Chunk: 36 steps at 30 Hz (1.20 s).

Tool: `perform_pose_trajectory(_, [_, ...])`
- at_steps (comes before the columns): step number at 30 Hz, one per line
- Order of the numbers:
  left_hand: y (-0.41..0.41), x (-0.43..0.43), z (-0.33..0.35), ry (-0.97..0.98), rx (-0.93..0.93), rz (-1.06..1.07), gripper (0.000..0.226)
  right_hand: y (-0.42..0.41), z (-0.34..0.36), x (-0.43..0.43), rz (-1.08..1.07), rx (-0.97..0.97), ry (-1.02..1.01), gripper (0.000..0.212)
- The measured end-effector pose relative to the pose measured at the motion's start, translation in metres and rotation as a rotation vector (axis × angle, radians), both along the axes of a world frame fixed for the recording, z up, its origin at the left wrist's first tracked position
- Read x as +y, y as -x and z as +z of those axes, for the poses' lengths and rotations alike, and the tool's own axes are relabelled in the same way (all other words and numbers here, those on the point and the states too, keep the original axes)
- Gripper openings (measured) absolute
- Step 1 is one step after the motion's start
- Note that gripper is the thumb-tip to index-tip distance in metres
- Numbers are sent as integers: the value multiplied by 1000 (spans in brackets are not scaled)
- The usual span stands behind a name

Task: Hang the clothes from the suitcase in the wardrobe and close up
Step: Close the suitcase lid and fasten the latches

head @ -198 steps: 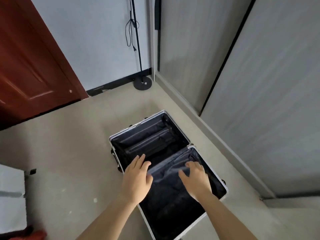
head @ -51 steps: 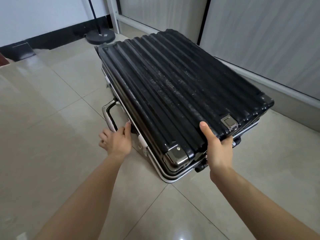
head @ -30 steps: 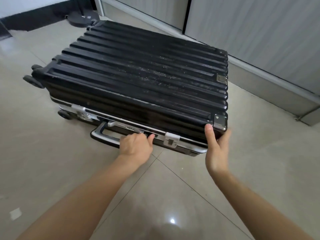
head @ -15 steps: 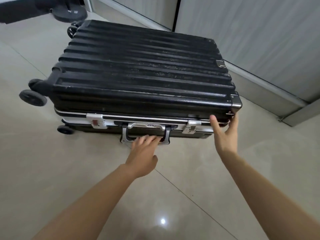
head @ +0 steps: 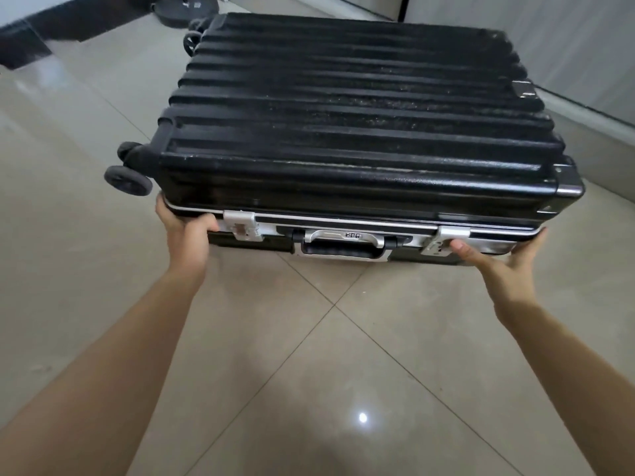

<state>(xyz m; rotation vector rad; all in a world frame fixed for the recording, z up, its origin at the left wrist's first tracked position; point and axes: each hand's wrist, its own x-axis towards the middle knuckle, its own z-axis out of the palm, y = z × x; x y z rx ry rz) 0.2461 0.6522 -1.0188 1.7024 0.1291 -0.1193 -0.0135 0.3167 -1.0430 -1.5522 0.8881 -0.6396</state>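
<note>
A black ribbed hard-shell suitcase [head: 350, 108] lies flat and closed on the tiled floor, its silver frame, two latches and side handle [head: 340, 243] facing me. My left hand [head: 185, 231] grips the near left corner under the frame, just left of the left latch [head: 242, 225]. My right hand [head: 498, 261] holds the near right corner, thumb against the right latch [head: 446, 240], fingers reaching under the edge. No clothes are visible.
Grey wardrobe sliding doors [head: 549, 36] and their floor rail run along the right behind the suitcase. A black round lamp base [head: 187, 10] stands at the back. Suitcase wheels [head: 127, 180] stick out on the left. Glossy tiled floor [head: 309, 372] lies in front of me.
My left hand left the handle area and moved to the near left corner. My right hand shifted along the right corner to the latch. The suitcase now sits square to me.
</note>
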Motion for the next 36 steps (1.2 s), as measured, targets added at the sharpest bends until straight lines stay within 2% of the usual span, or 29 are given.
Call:
perform_pose_trajectory(3, [2,2,-3,17,-22,-23,92,-1,9,-5,68,-23,21,83])
perform_pose_trajectory(5, [-1,6,-5,31,-18,-36,83,-2,10,-9,97,-26,44,73])
perform_pose_trajectory(7, [-5,14,-7,31,-34,-93,81,0,6,-11,102,-30,49,80])
perform_pose_trajectory(9, [-7,21,-7,-25,-58,-197,89,2,2,-12,96,-31,51,86])
perform_pose_trajectory(11, [-7,23,-8,-53,-63,-271,94,3,-4,-11,75,-18,37,101])
perform_pose_trajectory(13, [-5,20,-7,-77,-68,-266,98,2,-7,-9,42,-8,59,113])
perform_pose_trajectory(18, [-2,16,-9,-124,-108,-210,104,1,-12,-4,12,7,129,116])
perform_pose_trajectory(21, [-1,17,-5,-137,-104,-231,112,2,-13,-9,-9,-22,110,138])
perform_pose_trajectory(23, [0,17,-4,-139,-106,-235,114,-2,-11,-9,-7,-48,156,145])
perform_pose_trajectory(32, [1,18,-6,-143,-159,-245,106,-8,-10,-3,-18,-41,313,148])
perform_pose_trajectory(36, [0,22,-11,-174,-155,-297,119,-3,-8,-9,19,-9,311,145])
